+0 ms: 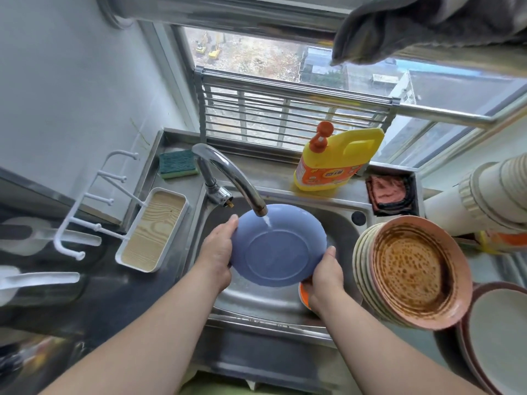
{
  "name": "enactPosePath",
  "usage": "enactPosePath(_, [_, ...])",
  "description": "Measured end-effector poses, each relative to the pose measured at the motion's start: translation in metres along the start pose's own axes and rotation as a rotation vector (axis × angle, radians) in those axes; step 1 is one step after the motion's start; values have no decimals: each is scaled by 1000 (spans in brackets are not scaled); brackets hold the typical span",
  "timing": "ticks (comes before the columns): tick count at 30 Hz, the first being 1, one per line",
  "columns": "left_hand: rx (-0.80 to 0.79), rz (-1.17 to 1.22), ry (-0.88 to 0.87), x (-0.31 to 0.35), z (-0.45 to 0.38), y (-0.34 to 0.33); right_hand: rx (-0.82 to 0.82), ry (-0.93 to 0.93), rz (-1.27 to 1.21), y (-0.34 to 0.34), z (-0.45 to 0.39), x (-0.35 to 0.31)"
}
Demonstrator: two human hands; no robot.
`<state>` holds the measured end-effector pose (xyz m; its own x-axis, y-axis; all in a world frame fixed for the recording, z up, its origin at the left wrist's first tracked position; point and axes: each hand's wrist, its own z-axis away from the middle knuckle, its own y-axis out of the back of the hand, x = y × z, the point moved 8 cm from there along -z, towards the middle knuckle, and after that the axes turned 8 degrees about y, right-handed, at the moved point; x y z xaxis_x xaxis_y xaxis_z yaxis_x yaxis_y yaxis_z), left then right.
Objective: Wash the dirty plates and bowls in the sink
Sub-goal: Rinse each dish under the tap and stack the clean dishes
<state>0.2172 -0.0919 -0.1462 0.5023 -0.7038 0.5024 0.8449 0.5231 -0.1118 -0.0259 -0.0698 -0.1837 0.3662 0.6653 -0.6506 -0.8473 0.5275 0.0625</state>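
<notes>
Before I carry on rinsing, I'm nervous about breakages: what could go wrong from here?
The stack of dirty plates beside the sink leans steeply; a nudge from your right forearm could topple it. The blue plate is wet under the faucet, held only at its rim by your left hand and right hand, so it may slip. Water striking the plate could splash out.

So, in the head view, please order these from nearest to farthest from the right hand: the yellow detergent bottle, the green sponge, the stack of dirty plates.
Measured from the right hand, which grips the blue plate:
1. Stack of dirty plates, just to its right on the counter.
2. Yellow detergent bottle, behind the sink on the ledge by the window.
3. Green sponge, far back left, beyond the tap.
</notes>
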Motion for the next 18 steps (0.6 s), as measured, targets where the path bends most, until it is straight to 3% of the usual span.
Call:
enactPosePath(4, [-23, -254, -220, 24, 9, -23, -9, -313, -178, 3, -11, 30])
enactPosePath(7, [-156, -383, -318, 28, 18, -43, 1, -388, -176, 6, -12, 33])
enactPosePath(10, [-198, -402, -310, 25, 21, -48, -15, -401, -94, 8, -10, 28])
enactPosePath(12, [-168, -338, -256, 21, 17, -42, -47, -379, -29, 6, -11, 22])
enactPosePath(18, [6, 32, 165, -14, -3, 19, -129, -101, 162, -22, -14, -19])
